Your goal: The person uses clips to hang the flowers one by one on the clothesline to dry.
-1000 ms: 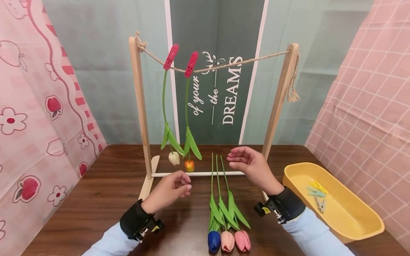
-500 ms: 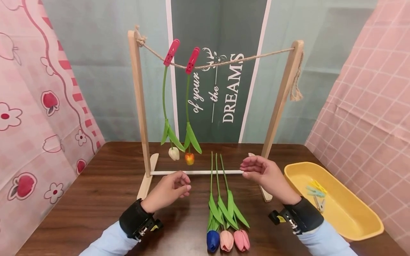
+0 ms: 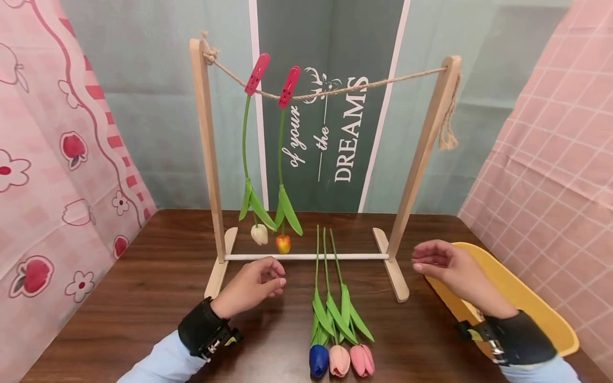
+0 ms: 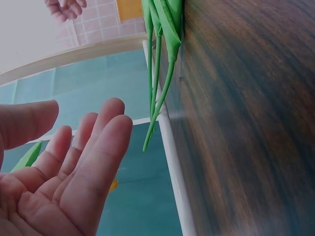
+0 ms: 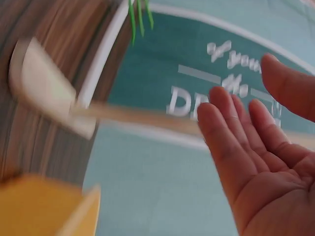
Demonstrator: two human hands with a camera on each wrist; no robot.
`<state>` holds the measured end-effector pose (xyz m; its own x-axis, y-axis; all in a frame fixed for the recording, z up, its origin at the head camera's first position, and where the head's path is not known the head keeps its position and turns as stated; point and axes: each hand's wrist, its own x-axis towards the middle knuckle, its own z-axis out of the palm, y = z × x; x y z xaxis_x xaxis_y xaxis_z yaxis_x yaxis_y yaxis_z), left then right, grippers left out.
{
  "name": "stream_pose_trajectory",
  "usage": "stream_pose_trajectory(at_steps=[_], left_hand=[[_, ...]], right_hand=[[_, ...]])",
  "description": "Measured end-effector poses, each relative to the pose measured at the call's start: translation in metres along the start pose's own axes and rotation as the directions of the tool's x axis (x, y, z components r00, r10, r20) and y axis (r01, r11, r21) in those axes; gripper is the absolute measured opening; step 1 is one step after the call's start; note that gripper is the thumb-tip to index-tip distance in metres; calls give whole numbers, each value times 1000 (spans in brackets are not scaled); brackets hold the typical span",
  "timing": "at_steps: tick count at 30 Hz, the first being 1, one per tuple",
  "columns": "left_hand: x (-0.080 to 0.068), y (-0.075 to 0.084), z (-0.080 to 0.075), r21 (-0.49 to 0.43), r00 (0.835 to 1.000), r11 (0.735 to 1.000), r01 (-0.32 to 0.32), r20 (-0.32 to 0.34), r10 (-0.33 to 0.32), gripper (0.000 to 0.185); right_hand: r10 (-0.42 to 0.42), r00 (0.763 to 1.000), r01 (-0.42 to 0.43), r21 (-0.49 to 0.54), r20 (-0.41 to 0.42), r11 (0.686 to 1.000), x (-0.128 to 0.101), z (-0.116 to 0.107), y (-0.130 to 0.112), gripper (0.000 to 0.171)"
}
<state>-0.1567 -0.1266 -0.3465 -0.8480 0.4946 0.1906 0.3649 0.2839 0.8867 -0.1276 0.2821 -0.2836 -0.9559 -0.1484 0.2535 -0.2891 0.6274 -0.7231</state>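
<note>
- Where the counter (image 3: 119, 298) comes nearest, a blue tulip (image 3: 319, 361), a pale pink tulip (image 3: 339, 361) and a deeper pink tulip (image 3: 362, 360) lie side by side, unclipped; these look like the part left.
- The hands are well apart and hold nothing, fingers loosely bent: the left hand (image 3: 251, 285) near the white rod (image 3: 354, 257), the right hand (image 3: 457, 271) at the yellow tray (image 3: 522, 293); whether it touches the rim, I cannot tell. The arm hides most of the tray's inside.
- Open counter lies between the three blooms and the tray; their stems reach across the rod.
- Farther back, a white tulip (image 3: 259, 234) and an orange tulip (image 3: 283, 244) hang head-down from red clips (image 3: 289, 86), seemingly done.
- The rope (image 3: 383, 83) offers bare length rightward, up to the post (image 3: 423, 159).
</note>
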Motion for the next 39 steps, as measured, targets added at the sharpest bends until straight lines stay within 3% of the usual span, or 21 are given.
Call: stream_pose_trajectory(at_steps=[5,11,19,25,29,34,39], left_hand=[[1,-2,2,-16,1000,1000,1,12,-1,8],[2,-5,2,-20,1000,1000,1,19,-1,9],[-1,-6,-1,0,999,1000,28,21,-28,11],[2,-7,0,-3,999,999,43,30,-43,14],[1,-9,0,-2,998,999,54,37,-54,14],[2,-11,0,0,997,998,56,47,-56,13],[4,-12,2,-2,997,999,50,57,-50,13]], right_hand=[[66,998,-68,-157,-19,985,-11,-32,23,31],[171,985,-158,-267,27,951,-22,-59,45,35],[219,974,-180,-394,55,901,-18,-79,68,34],[348,934,-265,-497,79,826,-18,-89,79,34],[436,891,-306,-539,128,784,-16,-90,88,32],[517,839,-346,-568,169,747,-16,-87,95,45],[551,816,-376,-560,177,738,-19,-86,101,49]])
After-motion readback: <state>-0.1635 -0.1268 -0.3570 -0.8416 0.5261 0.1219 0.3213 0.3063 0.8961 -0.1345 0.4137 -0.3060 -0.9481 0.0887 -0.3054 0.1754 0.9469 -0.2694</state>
